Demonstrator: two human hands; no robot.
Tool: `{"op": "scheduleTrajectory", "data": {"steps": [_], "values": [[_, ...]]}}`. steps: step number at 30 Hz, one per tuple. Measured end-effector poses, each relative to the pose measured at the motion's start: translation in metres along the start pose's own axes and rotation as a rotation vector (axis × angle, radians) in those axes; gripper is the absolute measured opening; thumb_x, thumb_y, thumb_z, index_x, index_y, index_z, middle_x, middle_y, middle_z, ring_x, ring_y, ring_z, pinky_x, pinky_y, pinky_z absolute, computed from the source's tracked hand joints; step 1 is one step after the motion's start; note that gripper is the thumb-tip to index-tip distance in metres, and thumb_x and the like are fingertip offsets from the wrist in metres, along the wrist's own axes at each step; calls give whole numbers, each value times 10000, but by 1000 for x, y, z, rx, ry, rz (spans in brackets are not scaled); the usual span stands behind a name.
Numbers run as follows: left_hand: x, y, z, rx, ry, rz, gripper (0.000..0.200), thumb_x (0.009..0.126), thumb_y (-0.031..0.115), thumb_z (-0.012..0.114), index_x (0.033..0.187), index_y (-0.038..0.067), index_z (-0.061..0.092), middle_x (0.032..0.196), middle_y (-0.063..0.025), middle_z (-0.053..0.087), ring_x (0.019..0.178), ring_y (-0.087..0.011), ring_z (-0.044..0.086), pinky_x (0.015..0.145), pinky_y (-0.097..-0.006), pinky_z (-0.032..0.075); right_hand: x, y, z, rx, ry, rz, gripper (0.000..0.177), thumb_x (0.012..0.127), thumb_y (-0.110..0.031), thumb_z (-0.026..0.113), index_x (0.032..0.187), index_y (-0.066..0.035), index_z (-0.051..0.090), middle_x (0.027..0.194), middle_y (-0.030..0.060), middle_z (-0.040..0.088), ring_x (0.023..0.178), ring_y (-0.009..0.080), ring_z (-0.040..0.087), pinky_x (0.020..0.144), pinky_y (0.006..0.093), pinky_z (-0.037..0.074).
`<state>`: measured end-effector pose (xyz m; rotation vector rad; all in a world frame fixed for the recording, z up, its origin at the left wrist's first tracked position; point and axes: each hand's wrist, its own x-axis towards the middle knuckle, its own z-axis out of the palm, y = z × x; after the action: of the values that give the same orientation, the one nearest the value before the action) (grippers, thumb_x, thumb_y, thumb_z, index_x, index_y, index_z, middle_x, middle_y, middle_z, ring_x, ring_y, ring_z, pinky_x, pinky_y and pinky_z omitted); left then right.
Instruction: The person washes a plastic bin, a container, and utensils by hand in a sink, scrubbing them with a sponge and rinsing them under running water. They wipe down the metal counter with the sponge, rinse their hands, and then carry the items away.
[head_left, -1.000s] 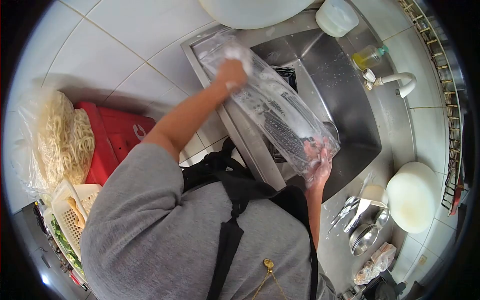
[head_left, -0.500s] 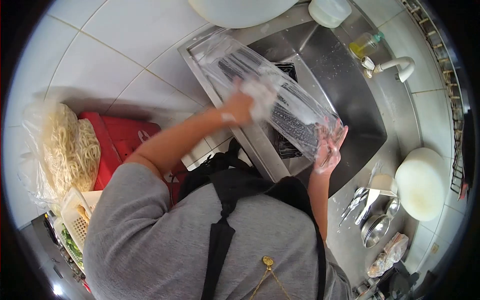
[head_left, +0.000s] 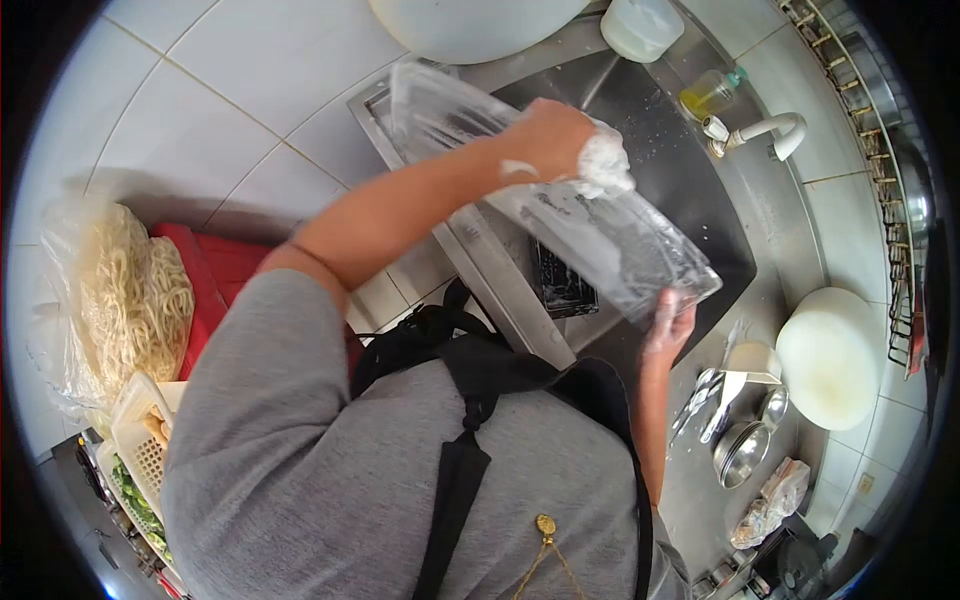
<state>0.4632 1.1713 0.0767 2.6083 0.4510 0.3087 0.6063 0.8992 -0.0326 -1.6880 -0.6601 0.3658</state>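
My left hand [head_left: 558, 138] is closed around a foam-covered white sponge [head_left: 606, 166], over the far long side of a long clear plastic container [head_left: 585, 240]. Soap suds and streaks coat the container, which is tilted above the sink [head_left: 665, 130]. With the fingers of my right hand [head_left: 671, 325], I grip its near right end. Below it in the sink lies a black tray [head_left: 562, 283] with suds on it, partly hidden by the container.
At the right is a faucet [head_left: 760, 135] beside a bottle of yellow liquid [head_left: 708, 93]. Metal bowls [head_left: 742, 455], utensils [head_left: 698, 400] and a round white board [head_left: 830, 360] are on the counter. Bagged noodles [head_left: 135, 290] stand left by a red container [head_left: 225, 262].
My left hand has moved right and away from me with the sponge. The container's near end has shifted right and up, and my right hand has moved slightly right with it.
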Motion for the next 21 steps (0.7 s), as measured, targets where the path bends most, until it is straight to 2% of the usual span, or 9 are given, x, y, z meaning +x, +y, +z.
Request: {"op": "scheduleTrajectory", "data": {"steps": [3,6,8,9,11,15,17,20,21], "values": [[15,-23,91,-115,416,-44,387,719,433,648,1049,233,627,865,-49,658,820,-280,643,786,-440,467,-10,-6,39,305,171,58,152,923,-188,552,957,-40,544,814,-9,561,756,70,502,701,244,419],[-12,21,170,105,239,240,517,711,346,673,1197,199,574,1223,-80,565,1117,-285,536,900,-448,446,-15,13,41,346,95,199,157,943,-192,517,984,-42,546,838,-11,571,763,57,512,704,234,421],[-30,19,173,-39,241,418,488,737,330,645,1199,193,571,1235,-72,558,1129,-281,523,920,-449,431,-23,18,40,331,83,320,163,952,-205,500,985,-52,547,838,-17,570,709,47,514,643,214,425],[-31,-7,170,-59,233,382,468,750,324,632,1193,186,576,1219,-72,568,1110,-280,534,918,-442,432,-20,61,34,342,128,267,166,957,-232,490,969,-80,557,779,-42,562,548,13,459,462,194,363],[-22,-99,164,-24,264,317,405,779,327,600,1151,166,602,1163,-82,602,1042,-266,573,893,-424,446,-30,58,26,322,92,411,158,954,-236,496,951,-94,564,775,-45,558,528,22,454,437,211,351],[-61,-271,113,315,-4,-519,335,818,319,541,1107,154,584,996,-124,648,938,-294,619,904,-507,417,-32,61,26,436,126,466,166,946,-236,508,957,-84,572,856,-9,586,689,77,543,606,253,449],[-65,-286,141,316,30,-574,366,807,352,543,1129,179,569,938,-125,654,925,-309,618,951,-588,329,-25,56,26,543,90,478,166,943,-226,509,979,-78,576,906,15,605,768,106,580,684,281,483],[-61,-139,156,274,-60,-262,391,767,471,570,1038,199,642,972,-116,646,984,-309,587,916,-741,173,-13,49,24,593,43,478,192,937,-217,508,1030,-62,574,954,42,625,810,126,611,727,289,508],[-62,-87,158,201,15,-86,444,757,500,577,1097,218,613,1081,-107,601,1071,-337,526,942,-740,144,-11,45,24,592,14,507,205,935,-218,507,1041,-54,571,963,49,626,825,134,614,740,291,510]]}}
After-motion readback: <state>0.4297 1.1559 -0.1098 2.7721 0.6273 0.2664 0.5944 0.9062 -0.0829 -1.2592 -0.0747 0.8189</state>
